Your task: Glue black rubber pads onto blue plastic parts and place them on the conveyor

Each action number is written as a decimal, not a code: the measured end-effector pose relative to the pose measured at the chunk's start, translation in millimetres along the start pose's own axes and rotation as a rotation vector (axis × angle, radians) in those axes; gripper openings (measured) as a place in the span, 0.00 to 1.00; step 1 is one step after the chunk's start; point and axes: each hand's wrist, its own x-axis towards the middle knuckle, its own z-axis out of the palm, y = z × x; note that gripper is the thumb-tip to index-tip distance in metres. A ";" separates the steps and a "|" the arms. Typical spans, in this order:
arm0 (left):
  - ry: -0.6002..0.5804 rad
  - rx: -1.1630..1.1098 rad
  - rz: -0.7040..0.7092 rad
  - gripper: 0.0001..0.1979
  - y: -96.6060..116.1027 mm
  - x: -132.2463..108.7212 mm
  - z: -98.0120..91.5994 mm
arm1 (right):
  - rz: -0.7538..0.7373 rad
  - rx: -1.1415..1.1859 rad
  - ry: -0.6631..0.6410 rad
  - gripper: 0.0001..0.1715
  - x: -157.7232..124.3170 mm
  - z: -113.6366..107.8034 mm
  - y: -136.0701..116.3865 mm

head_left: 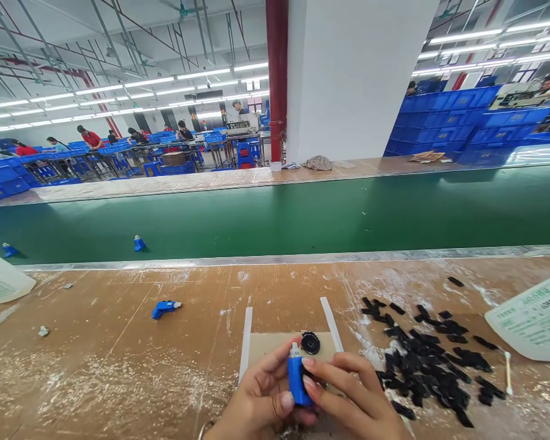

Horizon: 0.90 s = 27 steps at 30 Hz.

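My left hand [266,391] is wrapped around a blue plastic housing [296,380] with a pale grey tip, held upright near the bottom middle of the head view. From the right, the fingers of my right hand [348,391] press a black plastic piece [306,370] against the housing's side; most of that piece is hidden under the fingertips. Just beyond the hands lies a round black toothed disc [310,343], on a board [270,345] edged by two white strips. A loose pile of flat black pieces [417,360] lies to the right of my right hand.
Another blue housing [165,308] lies on the brown worktop [119,354] at left. Two more blue housings [139,243] stand on the green conveyor belt [256,220]. A cotton swab [508,373] lies near a labelled white bottle [536,318] at right. People work farther back.
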 end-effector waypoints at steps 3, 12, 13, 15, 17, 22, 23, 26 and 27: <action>0.011 -0.025 0.009 0.25 9.3 3.2 -0.7 | 0.009 0.011 0.095 0.26 4.6 -8.7 7.8; 0.216 -0.058 0.023 0.19 31.9 5.0 -5.0 | 0.546 -0.481 0.017 0.32 -73.9 -57.5 63.8; 0.245 -0.030 0.035 0.18 31.5 4.8 -5.4 | 0.513 -0.600 -0.007 0.35 -92.5 -58.5 72.1; 0.343 0.069 0.080 0.18 30.0 5.6 -6.8 | 0.522 -0.777 -0.032 0.39 -123.6 -58.3 83.6; 0.480 0.188 0.115 0.18 28.9 8.0 -9.9 | 0.487 -0.870 -0.092 0.41 -139.7 -56.0 87.6; 0.692 0.415 0.140 0.23 36.5 15.2 -27.0 | 0.387 -0.909 -0.148 0.47 -119.2 -44.5 82.5; 0.704 0.478 0.164 0.23 40.1 16.4 -32.0 | 0.373 -0.891 -0.148 0.46 -111.0 -41.5 81.7; 0.751 0.723 0.241 0.23 53.1 19.5 -50.2 | 0.376 -0.797 -0.178 0.43 -88.6 -31.8 80.9; 0.772 0.794 0.265 0.23 57.6 20.6 -57.2 | 0.398 -0.750 -0.210 0.42 -81.9 -28.4 80.9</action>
